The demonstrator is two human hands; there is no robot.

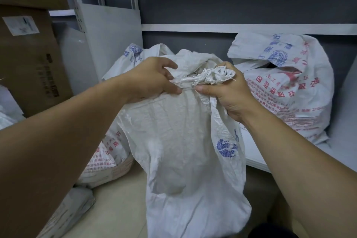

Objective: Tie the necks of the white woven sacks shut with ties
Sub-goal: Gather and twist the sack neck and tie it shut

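A white woven sack (185, 141) with a blue emblem stands upright on the floor in front of me. Its top is gathered into a crumpled neck (210, 78). My right hand (226, 94) grips that bunched neck from the right, fingers curled round it. My left hand (154, 78) pinches the sack's edge and some frayed threads just left of the neck. No separate tie is plainly visible.
Another sack (289, 91) with red and blue print lies open on a low white shelf (257, 152) at the right. A third sack (104, 158) sits behind at the left. Cardboard boxes (32, 58) stack at the far left. Beige floor (119, 208) lies below.
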